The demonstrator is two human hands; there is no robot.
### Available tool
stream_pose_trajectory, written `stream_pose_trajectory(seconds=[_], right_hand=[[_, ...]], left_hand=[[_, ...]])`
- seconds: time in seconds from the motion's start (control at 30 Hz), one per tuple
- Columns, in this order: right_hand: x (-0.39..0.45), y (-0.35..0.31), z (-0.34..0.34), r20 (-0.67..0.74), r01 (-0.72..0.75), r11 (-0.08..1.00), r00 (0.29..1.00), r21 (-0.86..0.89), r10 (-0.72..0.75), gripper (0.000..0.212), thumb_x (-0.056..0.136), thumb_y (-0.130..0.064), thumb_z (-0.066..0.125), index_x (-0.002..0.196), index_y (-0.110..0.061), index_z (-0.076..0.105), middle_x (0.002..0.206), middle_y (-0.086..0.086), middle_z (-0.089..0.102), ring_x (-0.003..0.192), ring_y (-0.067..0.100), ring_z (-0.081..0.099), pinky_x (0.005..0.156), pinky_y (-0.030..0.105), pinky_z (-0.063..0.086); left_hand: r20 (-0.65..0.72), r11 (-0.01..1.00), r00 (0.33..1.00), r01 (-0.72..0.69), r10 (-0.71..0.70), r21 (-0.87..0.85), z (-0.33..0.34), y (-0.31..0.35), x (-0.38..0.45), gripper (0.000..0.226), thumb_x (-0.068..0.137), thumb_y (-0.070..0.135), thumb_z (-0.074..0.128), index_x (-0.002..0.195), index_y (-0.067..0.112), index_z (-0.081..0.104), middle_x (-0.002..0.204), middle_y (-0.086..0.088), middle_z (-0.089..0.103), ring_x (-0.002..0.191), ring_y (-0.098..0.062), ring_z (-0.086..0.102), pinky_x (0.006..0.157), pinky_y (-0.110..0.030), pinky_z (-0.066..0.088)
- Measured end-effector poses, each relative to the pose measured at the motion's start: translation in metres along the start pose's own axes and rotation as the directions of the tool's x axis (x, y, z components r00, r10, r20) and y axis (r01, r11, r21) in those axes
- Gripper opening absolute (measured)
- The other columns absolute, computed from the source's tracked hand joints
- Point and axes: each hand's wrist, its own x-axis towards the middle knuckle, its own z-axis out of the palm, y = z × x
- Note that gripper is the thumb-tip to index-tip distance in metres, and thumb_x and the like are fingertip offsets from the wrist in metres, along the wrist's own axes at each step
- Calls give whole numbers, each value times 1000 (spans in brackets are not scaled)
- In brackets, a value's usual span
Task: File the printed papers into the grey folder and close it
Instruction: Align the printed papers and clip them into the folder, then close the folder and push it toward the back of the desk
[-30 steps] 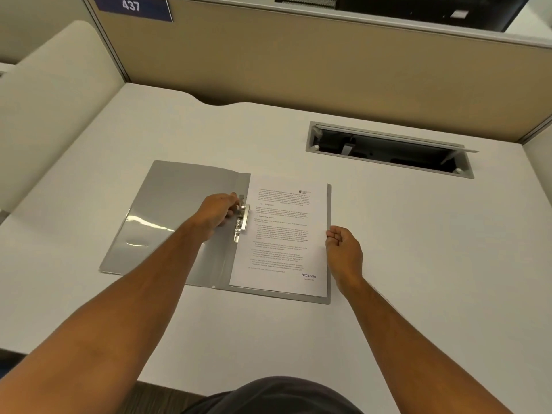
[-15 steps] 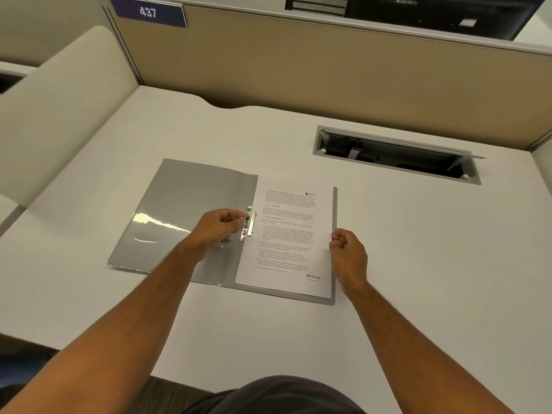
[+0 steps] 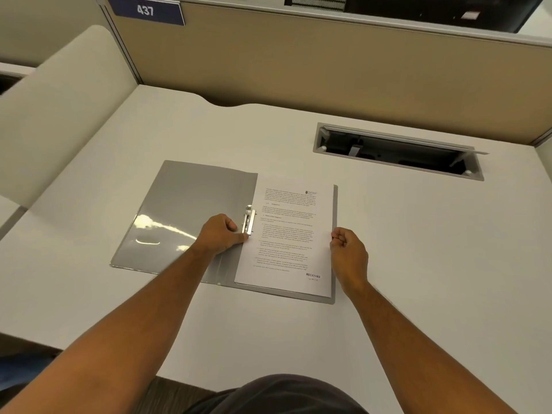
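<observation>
The grey folder [image 3: 191, 210] lies open flat on the white desk. The printed papers [image 3: 289, 234] rest on its right half, text side up, with a "RECEIVED" stamp at the lower right. A metal clip [image 3: 249, 220] stands along the spine at the papers' left edge. My left hand [image 3: 221, 234] rests on the folder beside the clip, fingers curled against the clip's lower end. My right hand [image 3: 348, 249] pinches the right edge of the papers.
An open cable hatch [image 3: 397, 152] is sunk into the desk [image 3: 433, 264] at the back right. A tan partition [image 3: 328, 61] with a "437" label [image 3: 146, 10] closes off the back. A beige side panel [image 3: 59, 115] stands to the left.
My left hand has slid down from the clip's upper part to its lower end, and the clip's lever now lies flatter. The right hand has stayed at the papers' edge.
</observation>
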Motion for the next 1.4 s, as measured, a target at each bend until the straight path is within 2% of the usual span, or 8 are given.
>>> stream_pose_trajectory(seconds=[0.1,0.43,0.7,0.83,0.9,1.0,1.13,1.4], right_hand=[[0,0,1,-2,1,1000,1000,-2,-1,20,103,-21,50,120,-21,61,117,-5,64,97,16,60,89,31,51],[-1,0,0,0,2,1000,1000,5,-2,24,101,-19,52,124,-20,61,121,-4,64,102,15,59,96,35,51],[-3,1,-2,18,19,1000,1000,-7,-19,23,100,-16,53,122,-20,61,110,-12,60,98,14,59,87,26,48],[-3,0,-1,10,22,1000,1000,-12,-22,23,100,-15,53,121,-20,60,109,-11,59,98,14,59,86,26,48],[-5,0,-1,7,27,1000,1000,-6,-27,24,99,-13,54,122,-19,60,110,-10,60,99,14,59,88,27,49],[-6,-1,0,22,15,1000,1000,-8,-15,29,99,-13,56,127,-16,57,117,-5,62,105,17,60,96,34,52],[-7,-4,1,32,12,1000,999,-25,-11,32,99,-14,56,131,-16,55,127,-1,62,112,21,60,99,37,50],[-13,-7,9,56,22,997,998,-70,-18,43,99,-15,57,140,-16,47,141,3,55,124,25,56,104,45,49]], left_hand=[[-27,995,998,-50,53,82,3,-1,-1,37,74,35,85,70,21,51,71,3,58,62,-10,52,63,-29,45],[38,989,996,-81,77,122,1,-4,-2,29,83,37,77,84,23,52,89,-1,62,80,-18,61,72,-30,51],[119,996,989,-92,89,18,-16,-1,-6,9,92,26,67,88,21,60,91,3,66,85,-15,62,67,-22,45],[-111,994,989,-100,96,-32,-26,-11,-4,6,94,16,62,94,12,66,97,-3,69,90,-21,63,79,-28,47],[-264,996,961,-85,80,-9,-35,-19,0,17,91,14,67,103,3,70,103,-15,69,91,-28,67,82,-33,52],[-401,995,916,29,10,92,-51,-30,6,32,88,24,70,115,8,66,120,-22,59,110,-39,58,93,-47,49],[-460,974,881,185,-106,130,-74,-45,16,52,89,34,68,133,13,52,140,-21,45,131,-42,41,103,-56,40],[-448,931,845,358,-291,71,-107,-60,30,66,88,41,65,139,7,41,143,-22,42,136,-41,36,107,-59,34]])
